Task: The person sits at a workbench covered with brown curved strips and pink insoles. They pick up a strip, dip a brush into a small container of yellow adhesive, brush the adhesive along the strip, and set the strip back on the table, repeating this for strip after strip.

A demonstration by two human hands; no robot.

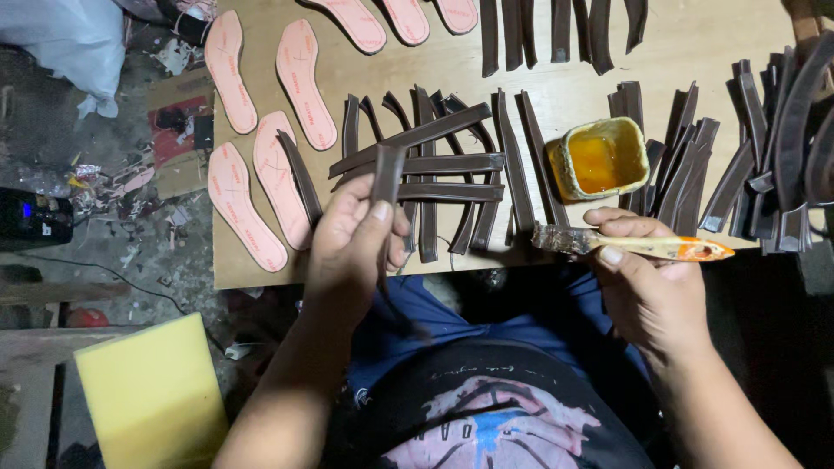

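- The pink insoles [280, 174] lie in rows on the left part of the counter [695, 35], the lowest ones close to its left and near edges; a careless elbow could likely push one onto the littered floor [130, 243].
- The left hand [352, 252] has its fingers closed around a dark brown strap [387, 178], held upright just above the counter's near edge, over the lap.
- Loose straps [443, 165] lie crossed just behind it; a wet strap laid there would probably stick to them.
- The right hand [647, 291] has its fingers wrapped on a glue brush [630, 245], bristles pointing left over the near edge, so a drip may land on clothing.
- The glue pot [599, 158] sits hemmed in by straps with little free room, and could tip.
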